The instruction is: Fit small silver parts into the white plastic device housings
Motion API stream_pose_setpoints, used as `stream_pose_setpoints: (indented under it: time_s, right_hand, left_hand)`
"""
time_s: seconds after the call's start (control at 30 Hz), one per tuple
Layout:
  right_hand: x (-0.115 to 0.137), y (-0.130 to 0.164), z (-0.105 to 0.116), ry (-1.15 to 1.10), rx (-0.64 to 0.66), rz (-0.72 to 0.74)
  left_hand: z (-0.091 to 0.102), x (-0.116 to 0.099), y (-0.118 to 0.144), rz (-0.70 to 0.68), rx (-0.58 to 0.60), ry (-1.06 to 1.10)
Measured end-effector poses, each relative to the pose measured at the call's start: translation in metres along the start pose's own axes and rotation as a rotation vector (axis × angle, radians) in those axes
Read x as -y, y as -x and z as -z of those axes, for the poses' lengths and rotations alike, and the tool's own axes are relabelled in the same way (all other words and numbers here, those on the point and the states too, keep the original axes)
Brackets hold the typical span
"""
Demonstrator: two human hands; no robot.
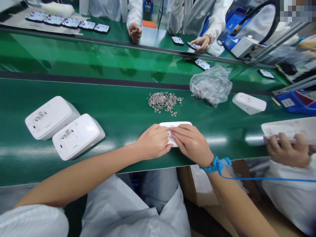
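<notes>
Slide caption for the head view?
Both hands press a white housing on the green bench beside loose metal clips.

No text, brand or number can be read anywhere. The label on the blue bin [296, 101], right of the plastic bag [211, 84], is too blurred to read.

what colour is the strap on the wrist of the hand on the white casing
Blue, seen in the head view: the wrist strap sits on the right hand.

left hand [153, 142] + right hand [191, 144] on white casing [175, 125] | screw pile [165, 102] beyond
</notes>
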State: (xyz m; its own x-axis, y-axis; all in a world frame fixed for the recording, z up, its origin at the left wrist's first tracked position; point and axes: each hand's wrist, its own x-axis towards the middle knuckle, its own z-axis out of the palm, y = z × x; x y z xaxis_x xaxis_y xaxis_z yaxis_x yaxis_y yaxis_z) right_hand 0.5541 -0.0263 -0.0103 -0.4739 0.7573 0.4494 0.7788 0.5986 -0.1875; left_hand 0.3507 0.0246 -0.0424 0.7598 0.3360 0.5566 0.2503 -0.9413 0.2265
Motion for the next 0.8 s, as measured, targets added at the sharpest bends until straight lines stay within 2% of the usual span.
stream_pose_setpoints:
  time_s: [0.3,0.43,0.53,0.7,0.8]
  right_hand:
    - [0.002,-0.006,0.003,0.066,0.112,0.081]
    - [0.002,-0.008,0.005,-0.036,0.004,-0.011]
    - [-0.003,-0.018,0.004,-0.022,-0.048,-0.120]
    - [-0.013,-0.037,-0.001,0.006,0.090,-0.224]
    - [-0.015,-0.040,-0.004,-0.004,0.111,-0.234]
  left_hand:
    - [0.001,-0.001,-0.002,0.006,0.013,-0.044]
    - [0.001,-0.003,-0.001,-0.027,0.017,-0.108]
    - [0.001,-0.004,0.001,-0.048,0.022,-0.156]
    - [0.001,-0.004,0.003,-0.031,0.022,-0.173]
    - [0.000,-0.003,0.003,-0.015,0.043,-0.162]
